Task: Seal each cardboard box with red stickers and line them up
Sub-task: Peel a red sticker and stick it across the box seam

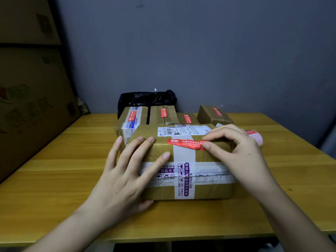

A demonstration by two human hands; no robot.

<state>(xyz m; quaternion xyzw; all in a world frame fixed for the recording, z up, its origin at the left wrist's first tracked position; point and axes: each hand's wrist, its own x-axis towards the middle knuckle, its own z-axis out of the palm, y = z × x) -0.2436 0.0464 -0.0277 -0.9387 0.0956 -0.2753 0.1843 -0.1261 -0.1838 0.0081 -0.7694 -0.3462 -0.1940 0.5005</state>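
Brown taped cardboard box (183, 160) front-centre on yellow wooden table (54, 179), barcode label on top | left hand (127, 171) flat on box | right hand (236, 151) pinches red sticker (185, 144) | four stickered boxes (164, 114) behind

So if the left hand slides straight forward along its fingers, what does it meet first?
The left hand lies flat on the near box, fingers pointing away and slightly right. Going on, it would probably first reach the white shipping label on the box top; depth is uncertain.
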